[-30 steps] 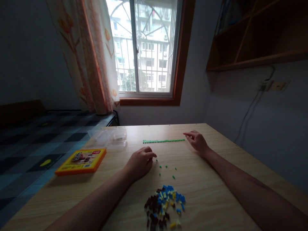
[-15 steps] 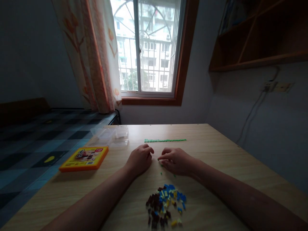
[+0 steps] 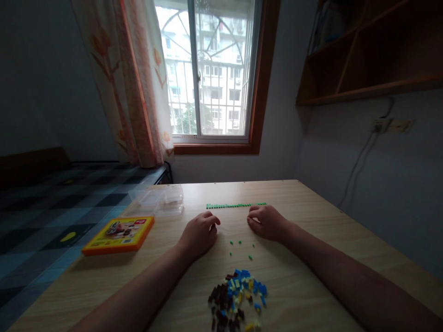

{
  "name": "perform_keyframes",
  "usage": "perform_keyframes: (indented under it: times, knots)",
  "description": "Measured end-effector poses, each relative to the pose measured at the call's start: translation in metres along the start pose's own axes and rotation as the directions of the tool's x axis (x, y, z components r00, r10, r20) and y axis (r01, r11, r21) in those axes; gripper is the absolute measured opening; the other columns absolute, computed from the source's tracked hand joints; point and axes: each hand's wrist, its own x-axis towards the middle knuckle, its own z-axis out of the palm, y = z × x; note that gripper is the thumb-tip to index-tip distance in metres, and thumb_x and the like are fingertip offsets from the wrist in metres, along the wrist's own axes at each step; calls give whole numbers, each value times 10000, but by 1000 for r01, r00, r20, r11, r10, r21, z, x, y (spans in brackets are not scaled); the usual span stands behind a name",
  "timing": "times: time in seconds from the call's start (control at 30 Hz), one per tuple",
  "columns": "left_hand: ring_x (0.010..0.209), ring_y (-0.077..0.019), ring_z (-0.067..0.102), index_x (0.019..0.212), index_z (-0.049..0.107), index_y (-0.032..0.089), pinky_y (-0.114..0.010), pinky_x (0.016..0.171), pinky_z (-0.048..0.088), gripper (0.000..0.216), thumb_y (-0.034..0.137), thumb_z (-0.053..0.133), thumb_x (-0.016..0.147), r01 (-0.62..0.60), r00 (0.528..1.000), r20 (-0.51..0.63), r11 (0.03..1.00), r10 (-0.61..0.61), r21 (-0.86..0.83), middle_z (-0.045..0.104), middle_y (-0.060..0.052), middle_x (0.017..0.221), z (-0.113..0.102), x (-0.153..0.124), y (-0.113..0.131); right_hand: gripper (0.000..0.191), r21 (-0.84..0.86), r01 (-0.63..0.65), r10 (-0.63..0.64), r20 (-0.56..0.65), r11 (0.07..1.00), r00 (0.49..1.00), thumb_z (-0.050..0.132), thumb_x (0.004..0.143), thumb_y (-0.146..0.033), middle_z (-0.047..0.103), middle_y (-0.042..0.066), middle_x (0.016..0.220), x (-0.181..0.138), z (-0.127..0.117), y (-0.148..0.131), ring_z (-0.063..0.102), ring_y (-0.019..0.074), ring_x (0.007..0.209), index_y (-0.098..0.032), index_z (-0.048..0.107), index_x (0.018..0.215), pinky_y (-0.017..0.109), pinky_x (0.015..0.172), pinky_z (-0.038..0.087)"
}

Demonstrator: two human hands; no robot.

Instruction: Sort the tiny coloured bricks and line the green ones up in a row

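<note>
My left hand (image 3: 200,234) rests on the table, fingers loosely bent and the index finger apart from the thumb; nothing shows in it. Just below the right part of a long row of small green bricks (image 3: 221,206) is my right hand (image 3: 266,222). Its fingers are bent together, and what they may hold is hidden. Several loose green bricks (image 3: 240,242) lie between and below the hands. Closer to me is a pile of small bricks: dark brown bricks (image 3: 218,297), blue bricks (image 3: 259,288), and some yellow and cream ones.
On the left of the wooden table (image 3: 304,286) lies a yellow and orange box (image 3: 119,235). Behind it stands a clear plastic container (image 3: 155,200). A bed (image 3: 86,198) is beyond the left edge, and a window (image 3: 214,83) faces me.
My right hand has moved away and to the right, from the loose green bricks to the row. More of those bricks are uncovered. My left hand has barely moved.
</note>
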Motion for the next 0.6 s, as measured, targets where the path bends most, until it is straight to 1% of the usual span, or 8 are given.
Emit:
perform_keyframes:
  times: [0.1,0.2,0.3,0.43,0.6]
  knots:
    - [733,-151,612,884,725,196,-279,730,489,278,72,497,785,-2,1000,-1,1000,2,-5,684,-46,925,1,0,-2,289,-91,-105,108,25,990,994,507,916,-251,693,42,836,-6,-7,31,588,137,670,-189,704,713,253,671,388]
    - [720,-145,606,881,726,200,-272,715,482,275,75,503,779,7,1000,3,1000,-7,-11,685,-41,933,2,1,-3,297,-162,-201,212,49,966,976,515,910,-279,700,38,849,-15,-15,62,596,141,685,-188,712,707,254,666,382]
    - [717,-142,604,882,728,206,-269,710,475,277,73,510,774,13,1000,12,1000,-13,-11,687,-36,948,2,1,-3,300,-186,-274,286,38,944,957,517,904,-289,706,43,873,-24,-20,87,612,152,736,-188,716,705,250,676,384]
    - [718,-143,605,875,727,211,-268,712,471,278,71,506,780,22,1000,17,1000,-22,-8,688,-31,938,0,1,-1,330,-143,-345,351,15,928,936,494,928,-336,712,59,886,-28,-17,102,623,165,769,-189,738,762,246,701,405]
    - [730,-147,608,875,726,215,-266,708,467,271,74,516,778,13,1000,14,1000,-13,-1,688,-27,941,1,1,-2,376,-88,-378,380,11,922,925,443,971,-367,719,79,916,-25,-7,105,635,181,835,-188,752,852,244,767,424]
